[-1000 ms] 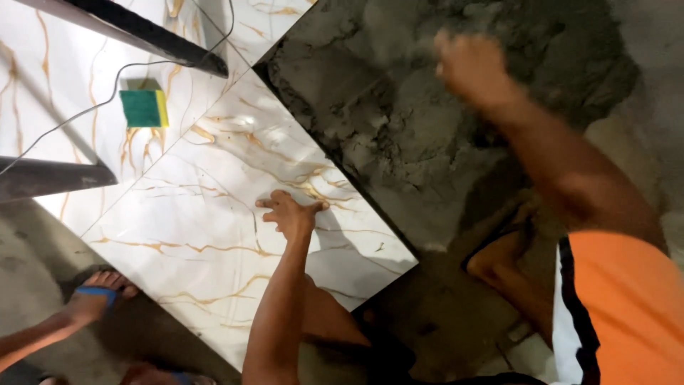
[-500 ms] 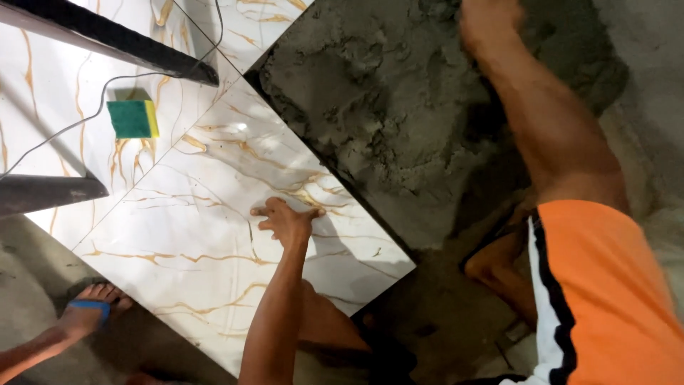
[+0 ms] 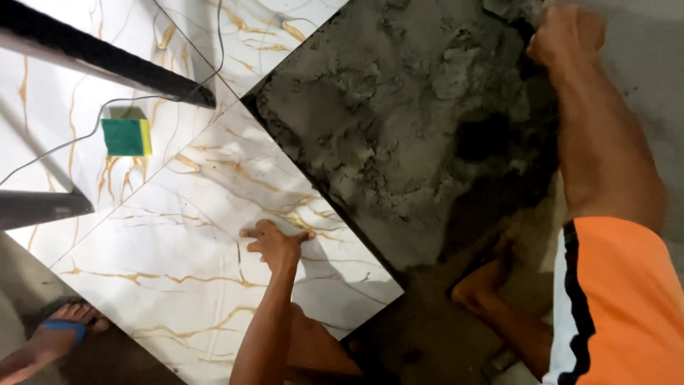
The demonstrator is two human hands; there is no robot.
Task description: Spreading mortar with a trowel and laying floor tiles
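Left hand (image 3: 274, 242) is pressed flat on the white marble-look tile (image 3: 178, 264) with gold veins, fingers spread, nothing in its grip. That tile lies on the floor, its long edge right against the wet grey mortar bed (image 3: 413, 121). Right hand (image 3: 566, 36) is up at the far corner of the mortar, curled into a fist; it's partly cut off there, so can't tell if it's grasping anything. A green-and-yellow sponge (image 3: 127, 136) sits on the neighbouring tile, near a thin cable (image 3: 57, 153). Someone else's foot in a blue sandal (image 3: 64, 329) is at the lower left.
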